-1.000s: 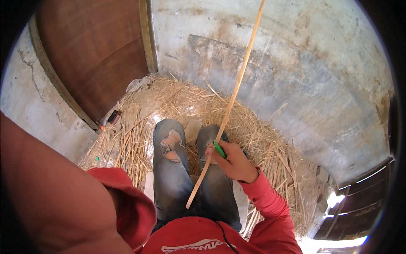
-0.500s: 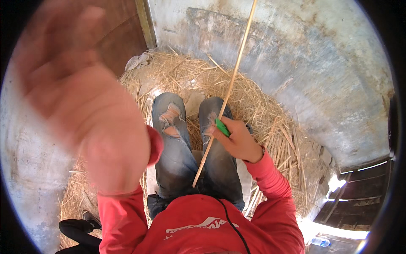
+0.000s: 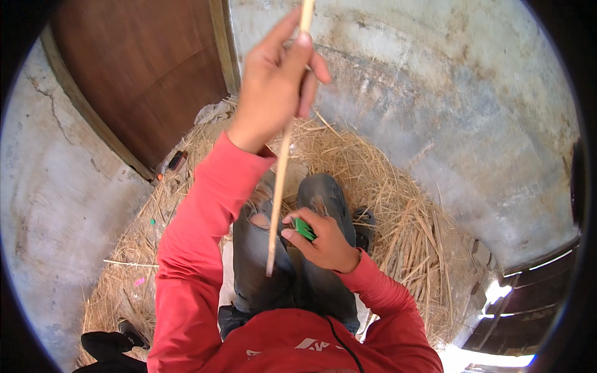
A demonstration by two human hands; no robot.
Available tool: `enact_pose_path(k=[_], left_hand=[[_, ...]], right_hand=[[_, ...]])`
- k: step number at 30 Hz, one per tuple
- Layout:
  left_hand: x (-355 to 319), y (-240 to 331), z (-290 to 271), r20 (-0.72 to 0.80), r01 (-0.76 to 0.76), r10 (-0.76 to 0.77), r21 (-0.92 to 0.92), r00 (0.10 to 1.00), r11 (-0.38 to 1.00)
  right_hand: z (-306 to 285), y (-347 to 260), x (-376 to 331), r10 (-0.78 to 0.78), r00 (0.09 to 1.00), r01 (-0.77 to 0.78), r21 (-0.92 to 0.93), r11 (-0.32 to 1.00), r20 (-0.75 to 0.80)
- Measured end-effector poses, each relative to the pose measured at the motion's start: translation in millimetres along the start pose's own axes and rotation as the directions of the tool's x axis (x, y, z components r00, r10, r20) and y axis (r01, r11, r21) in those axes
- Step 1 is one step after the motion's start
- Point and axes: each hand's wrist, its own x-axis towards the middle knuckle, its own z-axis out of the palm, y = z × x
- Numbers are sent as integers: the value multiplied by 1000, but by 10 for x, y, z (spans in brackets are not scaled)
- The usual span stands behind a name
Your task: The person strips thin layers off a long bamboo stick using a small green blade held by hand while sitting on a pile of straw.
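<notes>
A long, thin pale wooden stick (image 3: 283, 161) slants down in front of me, its top running out of view and its lower end hanging over my lap. Up high, my left hand (image 3: 277, 78) has it pinched between thumb and fingers. My right hand (image 3: 323, 239), lower and above my knees, is closed around a small green tool (image 3: 305, 229) that looks like a knife handle; its blade cannot be made out. The right fingertips lie close beside the stick, seemingly just apart from it.
Loose straw (image 3: 398, 217) covers the floor around my legs. A curved, stained wall (image 3: 448, 105) rises ahead and to the right. A brown door (image 3: 143, 68) stands at the far left, and dark slats (image 3: 528, 298) are at the lower right. A black sandal (image 3: 364, 224) shows by my right leg.
My left hand has swung in from the upper left and taken hold of the stick. The right hand no longer grips the stick and has shifted slightly left and down, still holding the green tool.
</notes>
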Motion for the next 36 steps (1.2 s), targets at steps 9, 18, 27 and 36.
enact_pose_path(k=[9,18,27,36], left_hand=[[-232,329,-405,241,319,-351,163,905,934],[-1191,-414,-565,408,775,-726,65,554,628],[-265,-1411,-216,274,574,-533,-92,800,814],[-265,-1980,-215,79,695,-691,-121,719,709]], right_hand=[[-879,210,430,104,929,-45,170,984,-355],[-1658,36,1583,133,929,7,375,927,-346],[-1395,768,1896,230,955,-173,277,945,-188],[-1550,1181,1601,95,992,-115,-283,952,-83]])
